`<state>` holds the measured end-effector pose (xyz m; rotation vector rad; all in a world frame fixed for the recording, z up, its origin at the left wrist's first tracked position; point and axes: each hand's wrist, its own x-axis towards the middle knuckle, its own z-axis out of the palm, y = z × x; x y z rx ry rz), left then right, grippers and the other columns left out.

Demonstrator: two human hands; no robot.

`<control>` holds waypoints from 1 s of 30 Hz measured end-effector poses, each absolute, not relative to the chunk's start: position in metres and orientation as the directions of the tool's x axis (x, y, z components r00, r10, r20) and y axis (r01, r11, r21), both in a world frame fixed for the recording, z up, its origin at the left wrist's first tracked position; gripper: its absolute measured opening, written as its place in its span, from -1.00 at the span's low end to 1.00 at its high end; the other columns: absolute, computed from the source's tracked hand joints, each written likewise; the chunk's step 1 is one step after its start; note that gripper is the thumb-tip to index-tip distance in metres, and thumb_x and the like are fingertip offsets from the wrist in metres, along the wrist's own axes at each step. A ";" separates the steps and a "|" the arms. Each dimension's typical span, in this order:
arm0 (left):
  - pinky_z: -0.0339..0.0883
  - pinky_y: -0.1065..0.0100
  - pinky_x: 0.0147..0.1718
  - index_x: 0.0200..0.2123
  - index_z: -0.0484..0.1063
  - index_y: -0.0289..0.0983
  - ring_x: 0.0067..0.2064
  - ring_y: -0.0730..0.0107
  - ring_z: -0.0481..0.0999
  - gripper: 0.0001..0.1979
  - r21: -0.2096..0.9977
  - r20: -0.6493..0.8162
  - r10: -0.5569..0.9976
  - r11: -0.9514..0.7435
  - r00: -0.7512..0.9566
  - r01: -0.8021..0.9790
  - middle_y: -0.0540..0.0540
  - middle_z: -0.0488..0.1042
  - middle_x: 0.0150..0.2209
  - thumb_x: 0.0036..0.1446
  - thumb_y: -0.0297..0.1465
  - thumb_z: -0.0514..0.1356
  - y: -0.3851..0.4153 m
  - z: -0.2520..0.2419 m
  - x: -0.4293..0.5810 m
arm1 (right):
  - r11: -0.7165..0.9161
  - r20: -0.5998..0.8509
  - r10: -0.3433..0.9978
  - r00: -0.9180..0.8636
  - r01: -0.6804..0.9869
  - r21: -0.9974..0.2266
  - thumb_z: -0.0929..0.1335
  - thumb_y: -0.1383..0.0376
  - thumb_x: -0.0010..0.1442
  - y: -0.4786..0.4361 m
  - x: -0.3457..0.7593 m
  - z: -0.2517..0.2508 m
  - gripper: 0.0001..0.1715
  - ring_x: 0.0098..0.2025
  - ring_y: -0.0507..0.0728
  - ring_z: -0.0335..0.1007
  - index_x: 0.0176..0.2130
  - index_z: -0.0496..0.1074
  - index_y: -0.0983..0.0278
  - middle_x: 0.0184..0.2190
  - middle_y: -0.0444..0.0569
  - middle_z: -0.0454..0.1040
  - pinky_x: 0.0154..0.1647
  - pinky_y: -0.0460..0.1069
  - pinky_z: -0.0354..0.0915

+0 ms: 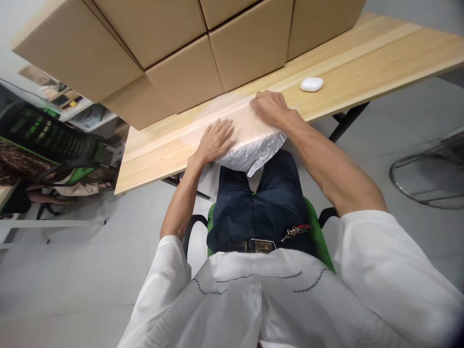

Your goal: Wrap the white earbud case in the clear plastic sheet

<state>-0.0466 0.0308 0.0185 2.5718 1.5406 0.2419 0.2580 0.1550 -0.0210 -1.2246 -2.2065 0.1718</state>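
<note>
Plastic (250, 153), thin and shiny, lies on the bench (377, 58), its crinkly end hanging over the bench's front edge. The left hand (216, 139) is spread flat on it; the right hand (270, 107) has curled fingers, maybe pinching it, I cannot tell. It looks light, floppy and slippery, so its edges seem best to hold.

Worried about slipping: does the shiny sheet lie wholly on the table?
No, the shiny sheet hangs past the near edge of the table.
</note>
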 end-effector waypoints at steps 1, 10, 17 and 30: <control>-0.13 -0.21 0.85 0.83 0.22 -0.11 0.91 -0.18 -0.02 -0.02 0.193 -0.011 0.894 -0.438 0.449 0.878 -0.23 0.11 0.87 0.68 0.35 -0.04 0.034 0.017 -0.043 | 0.550 0.426 0.815 -0.392 0.756 -0.356 0.34 0.30 0.61 0.149 0.259 -0.019 -0.60 0.32 0.50 0.69 0.19 0.74 0.30 0.22 0.29 0.79 0.44 0.40 0.54; -0.27 -0.36 0.86 0.90 0.01 -0.02 0.93 -0.18 -0.21 -0.16 0.103 -0.157 0.970 -0.170 0.184 0.980 -0.08 -0.15 0.92 0.76 0.13 -0.11 0.011 0.023 -0.035 | 0.624 0.726 0.688 -0.025 0.530 -0.574 0.33 0.19 0.69 0.046 0.304 -0.016 -0.61 0.24 0.36 0.80 0.17 0.75 0.20 0.11 0.11 0.84 0.48 0.30 0.59; -0.10 -0.44 0.83 0.88 0.03 -0.02 0.92 -0.24 -0.15 -0.14 0.043 -0.138 0.990 -0.007 0.012 0.999 -0.12 -0.13 0.92 0.73 0.15 -0.19 -0.002 0.030 -0.036 | 0.320 0.358 0.914 0.190 0.207 -0.925 0.47 0.18 0.59 -0.016 0.313 -0.053 -0.74 -0.35 0.13 0.72 -0.14 0.75 0.21 -0.36 -0.05 0.75 -0.16 0.02 0.65; -0.05 -0.52 0.80 0.82 0.16 -0.05 0.90 -0.32 -0.03 -0.21 0.040 -0.082 0.996 0.027 -0.024 0.999 -0.18 -0.02 0.91 0.75 0.10 -0.14 -0.003 0.029 -0.028 | -0.203 -0.180 0.968 -0.177 -0.123 -0.971 0.56 0.26 0.58 -0.036 0.232 -0.042 -0.48 -0.52 0.04 0.61 -0.45 0.59 0.25 -0.52 -0.06 0.63 -0.46 -0.14 0.51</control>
